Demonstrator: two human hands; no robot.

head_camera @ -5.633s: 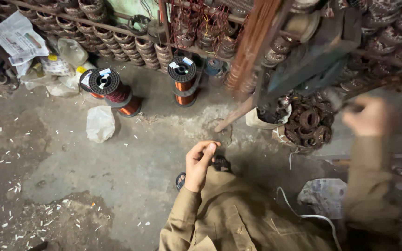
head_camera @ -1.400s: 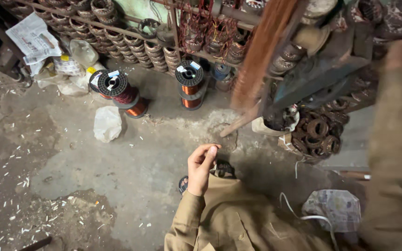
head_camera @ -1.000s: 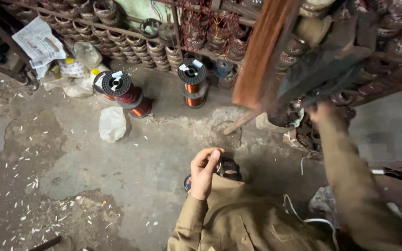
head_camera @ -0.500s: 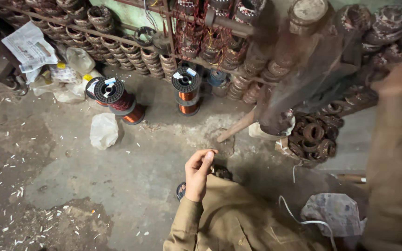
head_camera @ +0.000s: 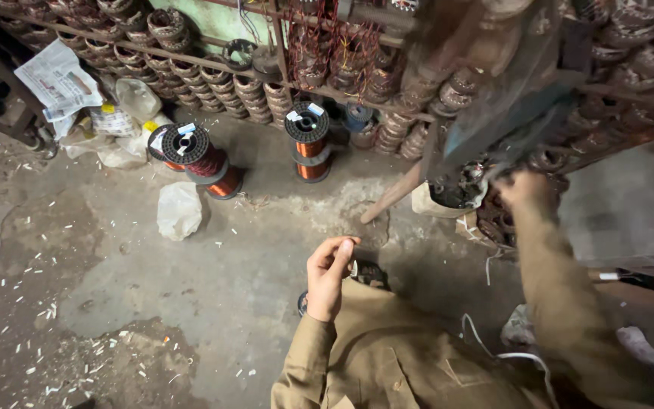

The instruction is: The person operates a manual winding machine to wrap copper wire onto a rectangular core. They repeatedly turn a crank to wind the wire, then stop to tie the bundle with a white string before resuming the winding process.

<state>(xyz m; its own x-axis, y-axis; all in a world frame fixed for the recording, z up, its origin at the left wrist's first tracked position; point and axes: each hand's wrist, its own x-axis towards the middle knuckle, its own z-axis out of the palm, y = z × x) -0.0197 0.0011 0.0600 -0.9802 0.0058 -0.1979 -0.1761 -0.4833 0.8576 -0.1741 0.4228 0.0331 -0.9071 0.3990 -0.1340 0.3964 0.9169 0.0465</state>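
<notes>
The left hand point(head_camera: 328, 274) is raised in front of the olive-brown shirt, its fingertips point(head_camera: 344, 248) pressed together in a pinch; something very thin, perhaps a strand of wire, may be held between them, but the view is too coarse for that to be told. The right hand point(head_camera: 522, 187) is stretched out to the upper right and blurred, reaching against the dark grey metal machine frame point(head_camera: 509, 113) just above a heap of brown wound motor coils point(head_camera: 497, 220); whether its grip is spread or closed cannot be told. On the stained grey concrete floor point(head_camera: 153, 288), well apart from both hands, an upright black-flanged spool of copper wire point(head_camera: 308, 140) is seen in front of the rusty metal rack point(head_camera: 191, 57), which is packed with rows of round wound coils. To its left, a second black-flanged copper-wire spool lying tilted on its side point(head_camera: 198, 159) is found, and just below that a crumpled white plastic bag point(head_camera: 179, 210) rests on the floor. A folded sheet of newspaper point(head_camera: 58, 79) is propped at the far left beside small pale bags. A thin white cord point(head_camera: 505, 354) is looped near the right sleeve.
</notes>
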